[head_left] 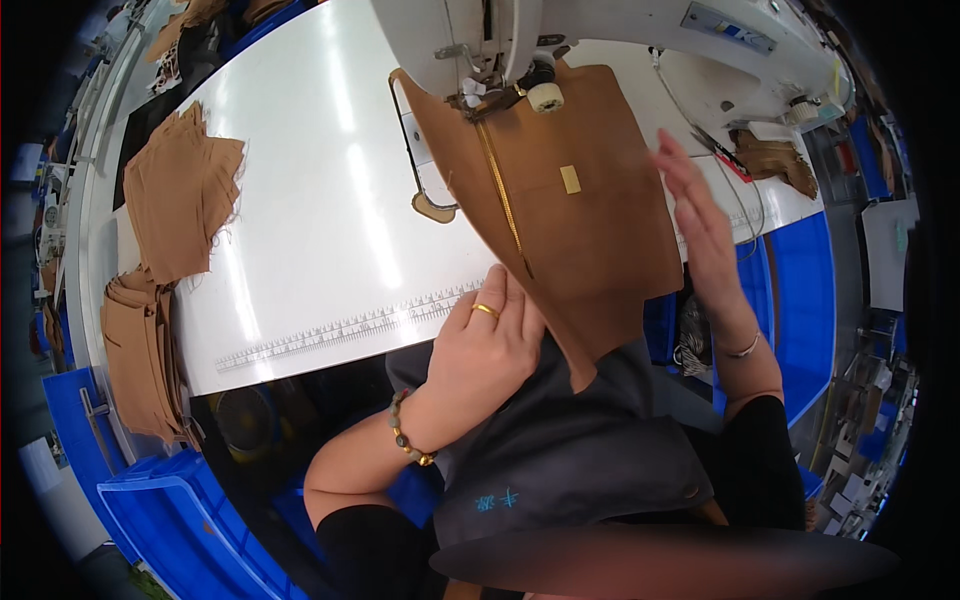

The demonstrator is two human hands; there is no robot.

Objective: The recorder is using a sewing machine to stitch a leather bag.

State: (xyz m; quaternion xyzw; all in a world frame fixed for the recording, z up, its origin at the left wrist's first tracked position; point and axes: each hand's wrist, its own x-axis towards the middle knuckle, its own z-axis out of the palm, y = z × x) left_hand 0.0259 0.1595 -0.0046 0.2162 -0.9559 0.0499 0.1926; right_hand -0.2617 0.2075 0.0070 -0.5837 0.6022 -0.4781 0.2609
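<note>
A brown panel [610,240] with a gold-toothed zipper [500,190] set into it lies under the head of a white sewing machine [450,40]. On the panel sits a small yellow rectangular tag [570,179]. Its near end hangs over the table's front edge above my lap. My left hand [488,335] is closed on the panel's near left edge, its fingertips partly hidden. Beside the panel's right edge my right hand [702,225] is raised, fingers stretched out and slightly blurred, holding nothing.
Stacks of brown cut pieces [180,195] lie on the white table [290,220] at left, with more [145,350] below them. Dark-bladed snips [722,152] and another brown bundle [775,163] lie at right. Blue bins [190,520] flank the table.
</note>
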